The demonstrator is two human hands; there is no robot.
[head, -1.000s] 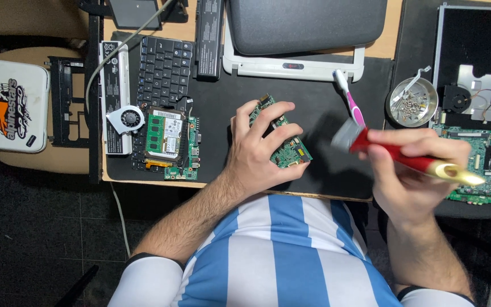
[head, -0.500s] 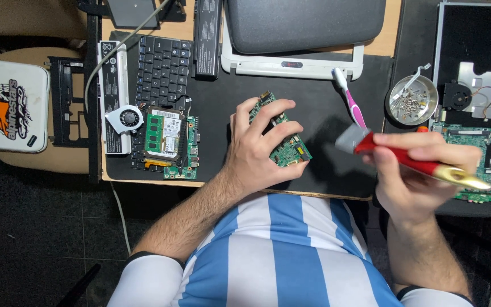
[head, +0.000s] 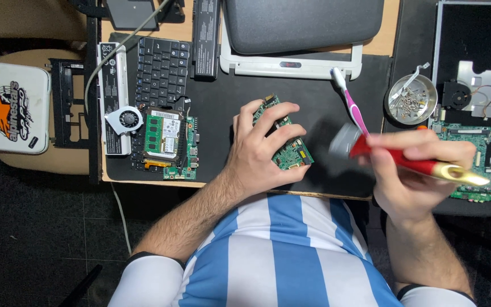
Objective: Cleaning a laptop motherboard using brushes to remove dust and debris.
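Two hands worked near the counter's front edge: the left hand [head: 257,153] pinned a green circuit board [head: 288,149], the right hand [head: 410,170] gripped a red-handled brush [head: 393,159], bristles off it.

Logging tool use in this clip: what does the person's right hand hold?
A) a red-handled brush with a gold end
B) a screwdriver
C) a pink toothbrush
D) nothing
A: the right hand grips a red-handled brush, while the pink toothbrush lies on the black mat.

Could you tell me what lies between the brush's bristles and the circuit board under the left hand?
Only bare black mat, in the head view: the brush bristles hover apart from the circuit board.
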